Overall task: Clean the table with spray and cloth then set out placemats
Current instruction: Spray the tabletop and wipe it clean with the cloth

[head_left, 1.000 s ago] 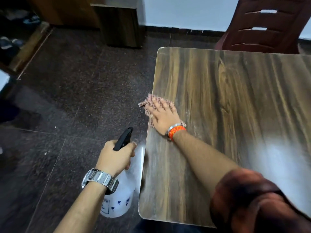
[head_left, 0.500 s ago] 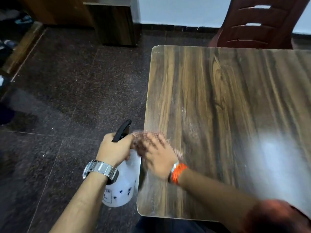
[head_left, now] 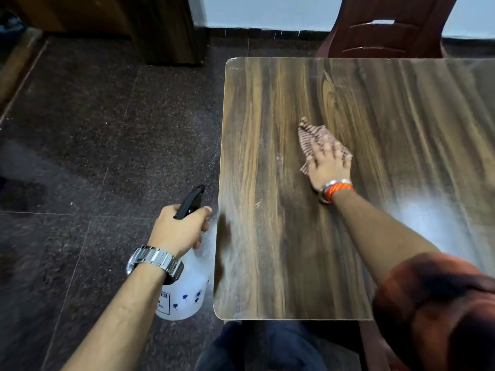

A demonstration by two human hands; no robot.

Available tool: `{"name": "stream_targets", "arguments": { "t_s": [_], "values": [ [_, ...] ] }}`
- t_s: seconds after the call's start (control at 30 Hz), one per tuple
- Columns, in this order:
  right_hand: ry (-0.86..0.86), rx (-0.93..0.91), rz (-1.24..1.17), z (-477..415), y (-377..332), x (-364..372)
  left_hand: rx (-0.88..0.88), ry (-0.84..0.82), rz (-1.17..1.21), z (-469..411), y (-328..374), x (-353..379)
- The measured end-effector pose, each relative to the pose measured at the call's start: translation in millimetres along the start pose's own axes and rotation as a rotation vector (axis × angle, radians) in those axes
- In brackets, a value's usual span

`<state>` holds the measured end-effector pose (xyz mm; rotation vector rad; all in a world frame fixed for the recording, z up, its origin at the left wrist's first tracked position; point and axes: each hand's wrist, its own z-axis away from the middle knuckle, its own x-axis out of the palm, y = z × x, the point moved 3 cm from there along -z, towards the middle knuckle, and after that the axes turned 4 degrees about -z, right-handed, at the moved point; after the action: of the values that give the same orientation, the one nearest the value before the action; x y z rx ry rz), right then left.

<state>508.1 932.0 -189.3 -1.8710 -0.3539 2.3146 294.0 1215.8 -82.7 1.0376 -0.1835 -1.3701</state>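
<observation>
My right hand [head_left: 328, 167] lies flat on the checked cloth [head_left: 312, 137], fingers spread and pressing it onto the wood-grain counter [head_left: 267, 236], a little in from the counter's left edge and about midway along it. The cloth sticks out ahead of my fingertips and is bunched under my palm. An orange band [head_left: 338, 190] sits on that wrist. My left hand [head_left: 179, 228] is wrapped round the neck of the white spray bottle [head_left: 184, 295], thumb up by the black trigger, holding it in the air just beside the counter's left edge, over the dark floor [head_left: 93, 129]. A metal watch [head_left: 155, 259] is on my left wrist. A dark red chair [head_left: 388, 30] stands at the far side.
</observation>
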Motion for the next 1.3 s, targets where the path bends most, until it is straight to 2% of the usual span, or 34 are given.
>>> {"name": "stream_targets", "arguments": {
  "t_s": [0.07,0.13,0.27,0.33,0.43,0.63,0.77,0.9,1.07,1.3],
  "values": [
    [0.02,0.056,-0.001,4,-5,0,0.001,0.0,0.004,3,0,-2],
    [0.038,-0.103,0.07,41,-32,12,0.007,-0.011,0.009,5,2,-1],
    [-0.115,-0.603,0.132,183,-91,60,0.046,-0.053,-0.023,10,8,5],
    [-0.206,-0.715,0.141,242,-100,81,0.075,-0.079,-0.056,13,15,12],
    [-0.257,-0.725,0.141,283,-90,95,0.11,-0.143,-0.095,17,23,29],
    [-0.152,-0.533,0.107,281,-17,76,0.18,-0.272,-0.167,43,42,81],
    [-0.057,-0.266,0.076,258,85,38,0.184,-0.307,-0.17,72,56,121],
    [-0.049,0.003,0.041,236,201,-1,0.222,-0.357,-0.217,100,67,175],
    [-0.009,0.186,0.01,214,333,-49,0.243,-0.404,-0.272,127,82,248],
    [0.128,0.409,-0.058,207,473,-88,0.277,-0.53,-0.365,166,109,368]
  ]
}}
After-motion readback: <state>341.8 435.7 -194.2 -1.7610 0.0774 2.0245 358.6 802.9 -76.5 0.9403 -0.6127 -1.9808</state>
